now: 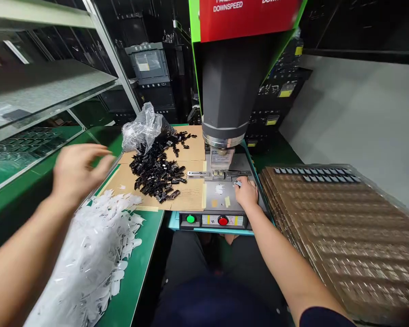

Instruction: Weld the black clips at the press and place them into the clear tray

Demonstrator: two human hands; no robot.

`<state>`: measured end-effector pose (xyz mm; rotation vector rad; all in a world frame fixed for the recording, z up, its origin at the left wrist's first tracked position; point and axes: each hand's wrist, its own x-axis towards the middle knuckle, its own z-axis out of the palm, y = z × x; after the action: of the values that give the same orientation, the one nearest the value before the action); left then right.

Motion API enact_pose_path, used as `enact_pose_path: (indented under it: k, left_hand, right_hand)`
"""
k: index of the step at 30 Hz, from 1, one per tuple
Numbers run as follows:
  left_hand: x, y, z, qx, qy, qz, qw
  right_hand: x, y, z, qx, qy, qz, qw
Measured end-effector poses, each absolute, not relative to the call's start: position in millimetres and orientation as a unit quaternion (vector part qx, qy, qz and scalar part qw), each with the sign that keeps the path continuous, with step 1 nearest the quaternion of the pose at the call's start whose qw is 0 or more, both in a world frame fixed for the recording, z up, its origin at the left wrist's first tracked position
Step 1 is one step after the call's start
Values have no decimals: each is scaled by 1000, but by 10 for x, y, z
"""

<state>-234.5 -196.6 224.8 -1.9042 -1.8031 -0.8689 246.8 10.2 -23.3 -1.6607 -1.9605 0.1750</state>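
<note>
My left hand (80, 171), blurred, hovers above a heap of thin white plastic pieces (92, 245) in clear plastic. Its thumb stands apart from its curved fingers, and nothing shows between them. Over the grey press base (236, 162), my right hand (247, 193) is closed on a small grey plastic piece (238, 183). Just beyond it is a metal fixture (199, 174) under the press head (225, 91). A few white pieces (219, 188) lie on the base left of that hand. Small black plastic parts (157, 175) are heaped on the cardboard (194, 193).
A clear bag (145, 129) rests behind the black parts. At right stand stacked brown plastic trays (327, 218), with rows of grey pieces (316, 171) in the top one. A green button (191, 219) and red button (222, 220) face me. Metal shelving (112, 50) rises at left.
</note>
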Motion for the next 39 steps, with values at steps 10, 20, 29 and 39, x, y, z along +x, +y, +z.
enact_pose_path:
  k: [10, 20, 29, 39]
  left_hand:
    - [54, -737, 196, -832, -518, -189, -62]
    - [197, -583, 182, -880, -464, -105, 16]
    - [-225, -643, 136, -844, -480, -239, 16]
    - [-14, -185, -16, -806, -456, -375, 43]
  right_hand:
    - [2414, -48, -126, -386, -891, 22, 236]
    - [2341, 12, -172, -339, -919, -5, 202]
    - [2356, -29, -179, -353, -909, 3, 222]
    - [2198, 223, -58, -397, -855, -45, 330]
